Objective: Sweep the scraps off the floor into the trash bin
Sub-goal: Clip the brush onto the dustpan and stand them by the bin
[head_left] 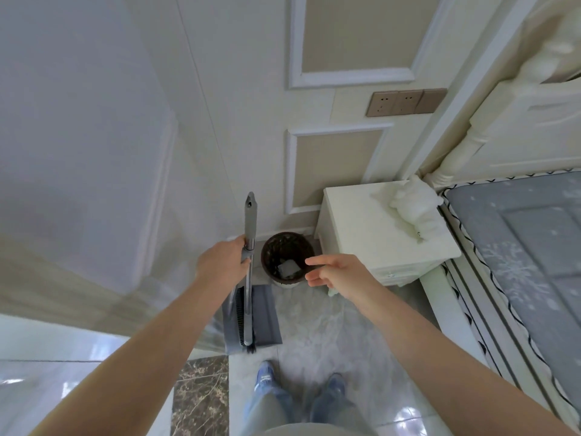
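My left hand (224, 259) grips the grey upright handle (250, 221) of a broom and dustpan set. The grey dustpan (264, 316) stands on the floor below it, with the dark broom bristles (240, 316) against its left side. A round brown trash bin (271, 247) stands by the wall just beyond the dustpan, with a pale scrap (288, 268) lying inside. My right hand (338, 272) hovers open over the bin's right rim, fingers stretched toward the handle and holding nothing.
A white nightstand (377, 228) stands right of the bin, with a bed and grey mattress (528, 247) beyond it. A panelled wall with sockets (405, 102) is behind. A white door (78, 152) is at left. My feet (267, 379) stand on marble floor.
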Demonstrator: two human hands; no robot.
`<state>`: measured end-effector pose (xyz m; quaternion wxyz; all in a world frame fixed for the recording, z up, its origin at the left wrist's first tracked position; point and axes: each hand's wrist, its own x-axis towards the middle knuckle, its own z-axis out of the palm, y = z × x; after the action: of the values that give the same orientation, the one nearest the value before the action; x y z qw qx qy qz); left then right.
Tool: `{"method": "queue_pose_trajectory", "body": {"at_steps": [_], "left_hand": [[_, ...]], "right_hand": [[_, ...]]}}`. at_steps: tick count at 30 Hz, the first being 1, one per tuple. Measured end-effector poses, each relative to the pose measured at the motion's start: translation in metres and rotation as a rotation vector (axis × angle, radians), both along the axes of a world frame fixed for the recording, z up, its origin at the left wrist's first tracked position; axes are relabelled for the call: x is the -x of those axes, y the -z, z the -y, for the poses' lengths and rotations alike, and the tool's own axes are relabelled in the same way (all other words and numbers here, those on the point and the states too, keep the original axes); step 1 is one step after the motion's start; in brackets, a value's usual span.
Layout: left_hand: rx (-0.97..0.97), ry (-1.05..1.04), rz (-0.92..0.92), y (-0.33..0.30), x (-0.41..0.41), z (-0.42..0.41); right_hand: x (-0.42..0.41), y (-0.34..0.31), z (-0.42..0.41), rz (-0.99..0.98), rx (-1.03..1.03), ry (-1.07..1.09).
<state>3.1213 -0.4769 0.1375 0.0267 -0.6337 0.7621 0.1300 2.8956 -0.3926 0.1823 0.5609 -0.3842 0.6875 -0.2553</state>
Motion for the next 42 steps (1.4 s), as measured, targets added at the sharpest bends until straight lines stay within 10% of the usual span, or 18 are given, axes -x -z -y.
{"method": "queue_pose_trajectory", "body": {"at_steps": [42], "left_hand": [[-0.007,0.064,-0.152,0.203,0.002,0.134]], "right_hand": [[0.016,0.148,0.044,-0.033,-0.414,0.116]]}}
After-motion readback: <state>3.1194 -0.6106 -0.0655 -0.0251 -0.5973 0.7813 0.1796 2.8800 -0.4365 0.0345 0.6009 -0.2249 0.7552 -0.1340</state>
